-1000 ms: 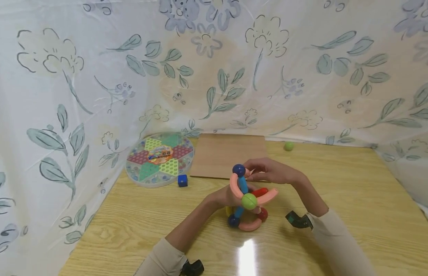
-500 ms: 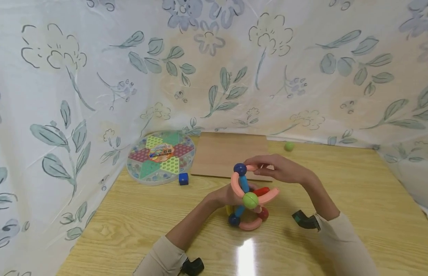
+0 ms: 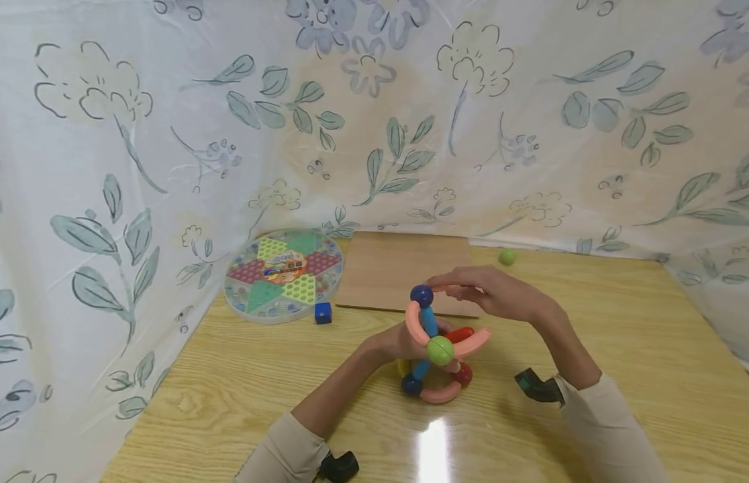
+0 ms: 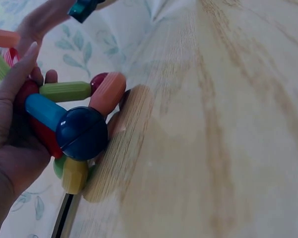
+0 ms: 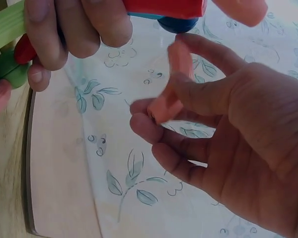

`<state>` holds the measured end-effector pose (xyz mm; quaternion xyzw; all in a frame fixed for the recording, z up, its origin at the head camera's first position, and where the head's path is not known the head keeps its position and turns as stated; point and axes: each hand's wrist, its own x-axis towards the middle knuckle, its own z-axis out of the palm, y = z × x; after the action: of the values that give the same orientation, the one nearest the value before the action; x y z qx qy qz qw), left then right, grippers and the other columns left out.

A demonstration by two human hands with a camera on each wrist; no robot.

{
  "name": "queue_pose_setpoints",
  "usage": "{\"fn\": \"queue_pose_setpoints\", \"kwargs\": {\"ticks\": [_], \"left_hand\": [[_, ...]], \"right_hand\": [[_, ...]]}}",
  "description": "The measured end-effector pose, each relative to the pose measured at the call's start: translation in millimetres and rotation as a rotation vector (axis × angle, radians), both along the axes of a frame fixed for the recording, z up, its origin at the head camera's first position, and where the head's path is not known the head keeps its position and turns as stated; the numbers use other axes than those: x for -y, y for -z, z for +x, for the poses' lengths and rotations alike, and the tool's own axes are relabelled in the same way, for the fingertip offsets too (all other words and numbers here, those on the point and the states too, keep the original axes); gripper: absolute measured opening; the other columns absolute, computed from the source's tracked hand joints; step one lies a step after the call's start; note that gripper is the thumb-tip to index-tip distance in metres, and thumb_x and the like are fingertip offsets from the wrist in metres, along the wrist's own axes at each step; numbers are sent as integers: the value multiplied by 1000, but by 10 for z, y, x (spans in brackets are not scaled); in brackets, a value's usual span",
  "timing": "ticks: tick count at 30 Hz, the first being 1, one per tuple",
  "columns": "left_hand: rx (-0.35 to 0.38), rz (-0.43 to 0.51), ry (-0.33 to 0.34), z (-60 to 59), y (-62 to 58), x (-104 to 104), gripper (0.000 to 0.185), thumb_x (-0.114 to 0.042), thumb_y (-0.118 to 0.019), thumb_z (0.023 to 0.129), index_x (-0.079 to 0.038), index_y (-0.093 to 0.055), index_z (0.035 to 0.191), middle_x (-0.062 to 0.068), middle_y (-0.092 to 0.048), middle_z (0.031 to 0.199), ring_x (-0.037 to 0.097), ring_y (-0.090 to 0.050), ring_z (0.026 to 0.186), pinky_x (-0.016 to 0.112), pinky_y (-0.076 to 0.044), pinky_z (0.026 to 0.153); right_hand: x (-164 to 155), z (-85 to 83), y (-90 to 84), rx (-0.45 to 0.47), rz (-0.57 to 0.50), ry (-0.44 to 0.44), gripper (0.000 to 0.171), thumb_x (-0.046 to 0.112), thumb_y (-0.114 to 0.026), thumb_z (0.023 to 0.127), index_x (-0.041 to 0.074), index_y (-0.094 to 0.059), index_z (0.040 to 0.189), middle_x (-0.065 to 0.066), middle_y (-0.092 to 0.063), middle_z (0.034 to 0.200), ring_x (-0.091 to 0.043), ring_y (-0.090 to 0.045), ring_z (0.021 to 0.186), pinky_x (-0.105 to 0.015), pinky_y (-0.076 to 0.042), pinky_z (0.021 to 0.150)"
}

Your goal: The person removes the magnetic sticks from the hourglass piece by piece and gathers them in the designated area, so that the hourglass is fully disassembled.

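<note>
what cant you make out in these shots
- Back of the toy frame: head view, hidden by the left hand.
- Pink stick tip: right wrist view, blurred, pinched by the right hand; contact with the blue ball unclear.
- Round game board label: head view, too small.

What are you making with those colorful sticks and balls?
A person is building a toy structure from colored sticks and balls on a wooden table. The left hand grips the structure from behind. The right hand pinches a pink curved stick beside the dark blue ball on top.
</note>
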<state>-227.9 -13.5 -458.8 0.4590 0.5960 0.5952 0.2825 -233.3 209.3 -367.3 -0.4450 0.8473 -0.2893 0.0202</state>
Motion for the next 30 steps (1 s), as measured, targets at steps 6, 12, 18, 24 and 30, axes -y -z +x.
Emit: {"fn": "queue_pose_setpoints", "kwargs": {"ticks": [6,12,18,24,30], "left_hand": [[23,-9,22,13,39,17,33,-21,-79,93,10,-68,96,38,-66,90,7,-62,70,19,-42,63],[10,4,25,-9,46,54,43,-28,-79,93,12,-67,102,12,-71,86,7,-61,77,20,-48,74],[50,0,32,-8,42,26,41,-23,-82,91,13,-67,100,11,-72,84,9,-61,76,20,-46,72],[99,6,68,6,104,-24,51,-30,-79,93,18,-67,104,42,-64,96,9,-68,81,19,-50,75],[34,-3,38,-10,62,30,31,-19,-78,93,10,-67,98,15,-68,81,7,-62,74,19,-48,71]], "right_hand": [[-102,47,-88,39,48,135,46,6,-56,107,16,-54,152,-8,-67,143,-21,-73,105,-36,-60,88],[-317,11,-198,-26,118,399,36,11,-57,107,8,-60,143,-13,-74,125,-27,-69,100,-49,-57,89],[-602,-131,-193,-16,140,539,30,9,-50,110,-5,-60,134,-25,-71,121,-35,-67,100,-52,-54,85],[-928,-311,-77,-6,226,621,28,12,-53,109,-10,-66,120,-27,-72,106,-31,-65,82,-46,-52,74],[-1034,-425,88,55,305,627,27,15,-67,100,-11,-68,108,-27,-75,100,-32,-71,80,-50,-58,72]]}}
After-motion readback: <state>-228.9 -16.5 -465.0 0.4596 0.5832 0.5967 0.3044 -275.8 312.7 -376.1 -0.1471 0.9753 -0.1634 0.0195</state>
